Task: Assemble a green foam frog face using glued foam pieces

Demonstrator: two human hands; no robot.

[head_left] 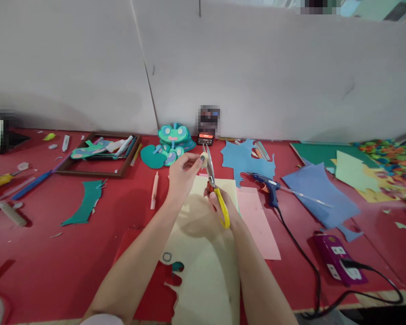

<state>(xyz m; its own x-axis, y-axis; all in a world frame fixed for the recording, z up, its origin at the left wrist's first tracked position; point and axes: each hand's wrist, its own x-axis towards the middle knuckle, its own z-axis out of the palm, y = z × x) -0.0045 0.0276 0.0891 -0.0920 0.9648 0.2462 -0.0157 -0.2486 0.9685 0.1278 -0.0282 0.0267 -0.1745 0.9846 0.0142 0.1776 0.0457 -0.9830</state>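
My left hand (184, 174) pinches a small cream foam piece (204, 158) between thumb and fingers, held above the table. My right hand (219, 205) grips yellow-handled scissors (214, 185), blades pointing up and away, right beside the small piece. Under both hands lies a pale yellow foam sheet (203, 253), with a pink sheet (260, 221) to its right and a red sheet (145, 275) under its left side.
A blue glue gun (269, 186) with a black cord lies right of the sheets, near a purple power strip (338, 264). Blue and green foam sheets (320, 192) spread at right. Green frog cut-outs (171, 144), a wooden frame (101, 155) and a glue stick (154, 189) lie behind.
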